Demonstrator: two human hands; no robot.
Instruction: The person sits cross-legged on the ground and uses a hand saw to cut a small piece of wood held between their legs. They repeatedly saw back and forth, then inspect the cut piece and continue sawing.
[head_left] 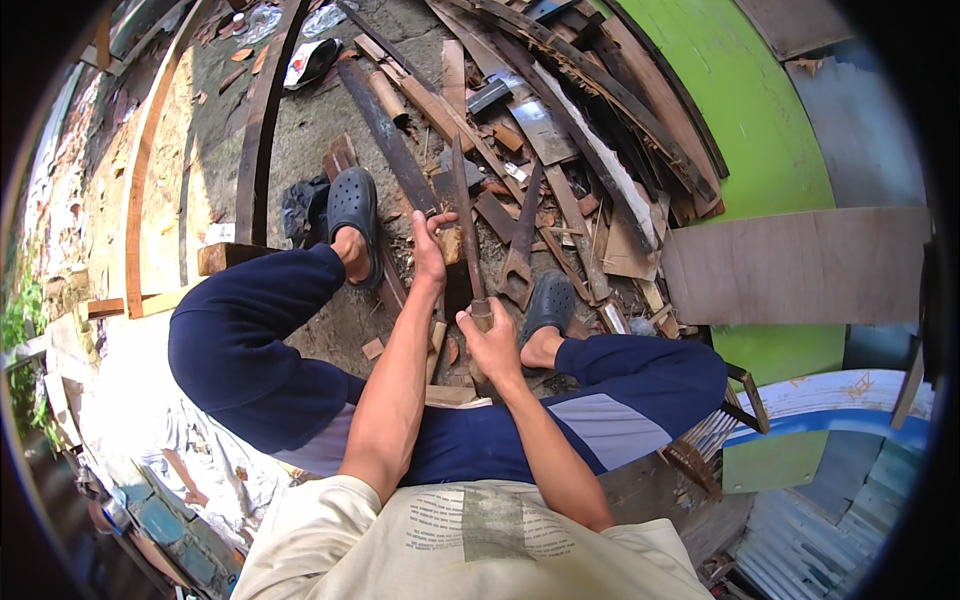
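Littered ground (318,112); tool (469,225), tip forward, in closed right hand (493,343); left hand (429,258), grip unclear

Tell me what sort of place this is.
Probably a makeshift outdoor woodworking spot or salvage yard: a heap of scrap planks, a handsaw among offcuts, and rough, partly sunlit ground.
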